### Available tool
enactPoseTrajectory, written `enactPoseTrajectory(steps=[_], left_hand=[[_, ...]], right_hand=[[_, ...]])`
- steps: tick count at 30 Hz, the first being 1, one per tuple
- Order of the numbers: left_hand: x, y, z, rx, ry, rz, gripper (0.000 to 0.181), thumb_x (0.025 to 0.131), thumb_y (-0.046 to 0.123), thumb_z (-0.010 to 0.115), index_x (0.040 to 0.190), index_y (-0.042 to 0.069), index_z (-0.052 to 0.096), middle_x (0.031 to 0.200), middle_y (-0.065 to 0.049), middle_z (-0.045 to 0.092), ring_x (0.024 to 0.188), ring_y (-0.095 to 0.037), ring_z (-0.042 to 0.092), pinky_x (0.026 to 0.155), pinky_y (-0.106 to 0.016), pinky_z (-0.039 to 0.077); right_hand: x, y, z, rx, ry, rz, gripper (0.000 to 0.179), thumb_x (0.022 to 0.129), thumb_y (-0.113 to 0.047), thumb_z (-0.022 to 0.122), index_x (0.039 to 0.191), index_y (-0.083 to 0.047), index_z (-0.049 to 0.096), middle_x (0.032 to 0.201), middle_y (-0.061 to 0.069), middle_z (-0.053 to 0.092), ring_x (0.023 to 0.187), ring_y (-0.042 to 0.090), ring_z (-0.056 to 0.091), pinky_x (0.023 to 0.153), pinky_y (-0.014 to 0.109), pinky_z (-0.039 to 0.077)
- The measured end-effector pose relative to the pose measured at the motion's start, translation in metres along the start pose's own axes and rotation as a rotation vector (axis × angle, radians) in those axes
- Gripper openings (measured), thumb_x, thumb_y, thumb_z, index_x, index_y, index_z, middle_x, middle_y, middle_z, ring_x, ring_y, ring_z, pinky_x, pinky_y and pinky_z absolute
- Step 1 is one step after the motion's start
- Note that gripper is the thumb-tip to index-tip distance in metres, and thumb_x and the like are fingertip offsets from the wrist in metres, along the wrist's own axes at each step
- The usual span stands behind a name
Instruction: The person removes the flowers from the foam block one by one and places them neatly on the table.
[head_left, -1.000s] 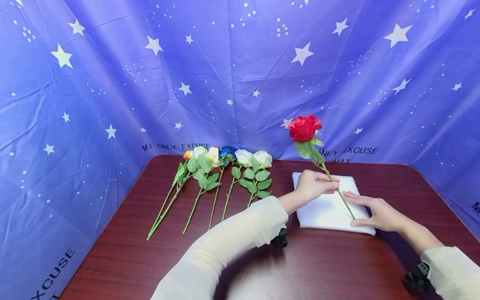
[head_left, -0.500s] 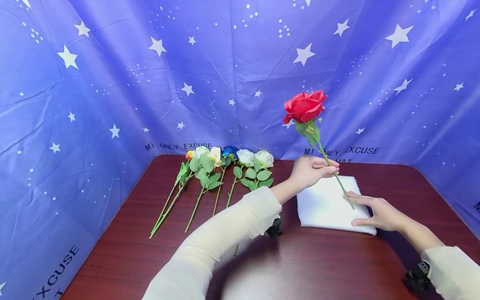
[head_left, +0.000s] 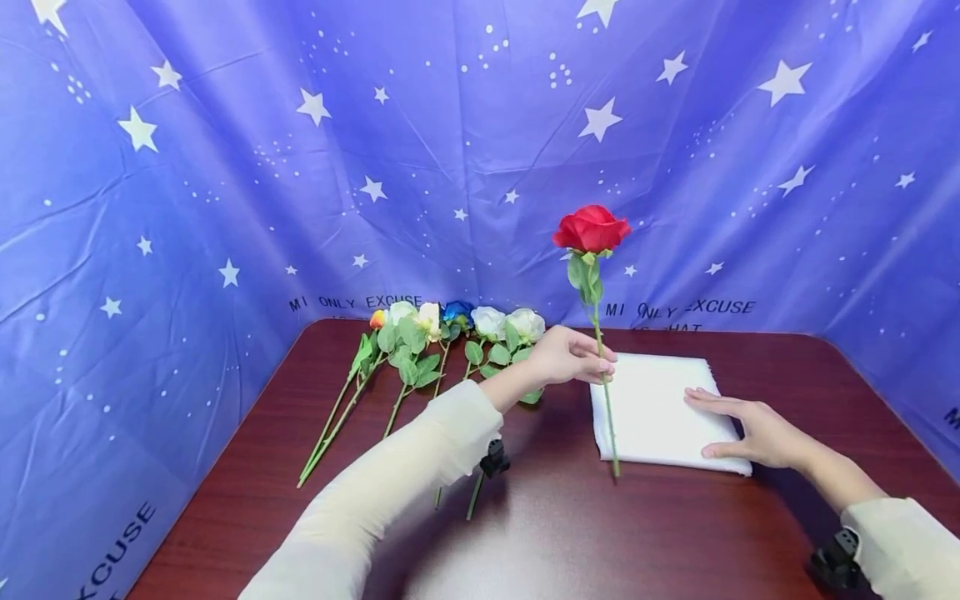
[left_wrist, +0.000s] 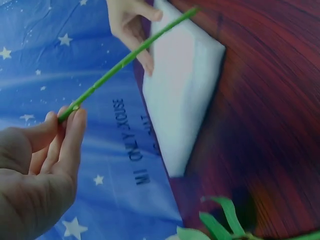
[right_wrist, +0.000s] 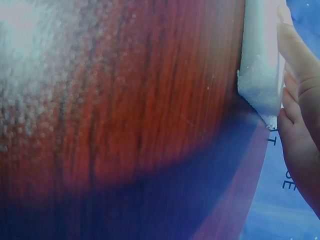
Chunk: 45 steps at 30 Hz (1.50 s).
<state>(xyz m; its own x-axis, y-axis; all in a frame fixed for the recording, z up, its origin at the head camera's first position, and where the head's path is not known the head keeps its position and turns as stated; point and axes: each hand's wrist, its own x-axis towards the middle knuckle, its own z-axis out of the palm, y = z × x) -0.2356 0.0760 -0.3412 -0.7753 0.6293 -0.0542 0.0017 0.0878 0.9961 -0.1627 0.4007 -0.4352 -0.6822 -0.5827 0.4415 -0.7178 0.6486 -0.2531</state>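
Observation:
My left hand pinches the green stem of a red rose between thumb and fingertips. The rose stands nearly upright, bloom on top, and its stem's lower end overlaps the left part of a white foam block in the head view. In the left wrist view the bare stem runs up from the fingertips across the block. My right hand rests on the block's right side, fingers spread and fairly straight. The right wrist view shows that hand along the foam's edge.
Left of the block, several roses lie side by side on the dark red wooden table: an orange one, a blue one and pale ones such as a white rose. A blue star-printed curtain surrounds the table's back and sides.
My left hand first lifted the red rose up off the foam, then moved left and slightly down with it, turning the stem more upright. The right hand stays on the block.

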Motion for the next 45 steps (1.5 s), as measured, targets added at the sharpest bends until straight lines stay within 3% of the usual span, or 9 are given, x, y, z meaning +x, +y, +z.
enactPoseTrajectory(steps=[4, 8, 15, 23, 30, 45], left_hand=[[-0.009, -0.003, -0.015, 0.044, -0.075, -0.03, 0.025, 0.089, -0.007, 0.06, 0.112, -0.017, 0.062, 0.108, -0.038, 0.063, 0.078, -0.017, 0.071, 0.079, -0.032, 0.062], [-0.016, -0.011, -0.028, 0.06, -0.107, -0.058, 0.028, 0.089, -0.008, 0.06, 0.115, -0.016, 0.061, 0.11, -0.036, 0.063, 0.085, -0.023, 0.074, 0.082, -0.035, 0.061], [-0.028, -0.025, -0.042, 0.001, -0.069, -0.105, 0.032, 0.087, -0.011, 0.06, 0.119, -0.015, 0.059, 0.111, -0.036, 0.063, 0.104, -0.042, 0.066, 0.095, -0.051, 0.053], [-0.029, -0.042, -0.052, -0.057, -0.065, -0.171, 0.041, 0.086, -0.014, 0.058, 0.127, -0.016, 0.052, 0.123, -0.038, 0.055, 0.104, -0.037, 0.068, 0.089, -0.038, 0.058], [-0.017, -0.054, -0.054, -0.044, -0.077, -0.246, 0.039, 0.087, -0.014, 0.058, 0.125, -0.018, 0.053, 0.118, -0.037, 0.059, 0.108, -0.041, 0.065, 0.089, -0.037, 0.059], [0.001, -0.07, -0.038, -0.034, -0.038, -0.391, 0.034, 0.086, -0.019, 0.054, 0.12, -0.02, 0.054, 0.12, -0.039, 0.058, 0.116, -0.046, 0.058, 0.096, -0.042, 0.055]], right_hand=[[0.002, 0.0, -0.001, 0.0, 0.004, -0.002, 0.078, 0.061, -0.022, 0.088, 0.131, -0.004, 0.058, 0.146, -0.029, 0.035, 0.136, -0.02, 0.023, 0.104, -0.008, 0.018], [0.002, -0.001, -0.001, 0.001, -0.003, -0.005, 0.078, 0.061, -0.022, 0.088, 0.131, -0.005, 0.058, 0.146, -0.029, 0.034, 0.136, -0.021, 0.022, 0.104, -0.008, 0.017], [0.001, -0.002, -0.001, -0.001, 0.0, 0.006, 0.078, 0.061, -0.023, 0.088, 0.131, -0.004, 0.058, 0.146, -0.03, 0.034, 0.136, -0.022, 0.022, 0.104, -0.008, 0.017], [0.002, -0.002, -0.002, -0.013, -0.006, 0.013, 0.077, 0.062, -0.025, 0.087, 0.131, -0.005, 0.059, 0.146, -0.03, 0.034, 0.135, -0.022, 0.021, 0.103, -0.009, 0.016], [0.001, -0.001, -0.001, -0.004, -0.008, 0.011, 0.077, 0.062, -0.024, 0.087, 0.131, -0.005, 0.058, 0.146, -0.03, 0.034, 0.136, -0.021, 0.022, 0.104, -0.008, 0.016], [0.001, -0.004, -0.002, -0.008, -0.002, 0.014, 0.076, 0.062, -0.023, 0.088, 0.129, -0.002, 0.059, 0.146, -0.03, 0.034, 0.135, -0.022, 0.023, 0.103, -0.009, 0.018]])
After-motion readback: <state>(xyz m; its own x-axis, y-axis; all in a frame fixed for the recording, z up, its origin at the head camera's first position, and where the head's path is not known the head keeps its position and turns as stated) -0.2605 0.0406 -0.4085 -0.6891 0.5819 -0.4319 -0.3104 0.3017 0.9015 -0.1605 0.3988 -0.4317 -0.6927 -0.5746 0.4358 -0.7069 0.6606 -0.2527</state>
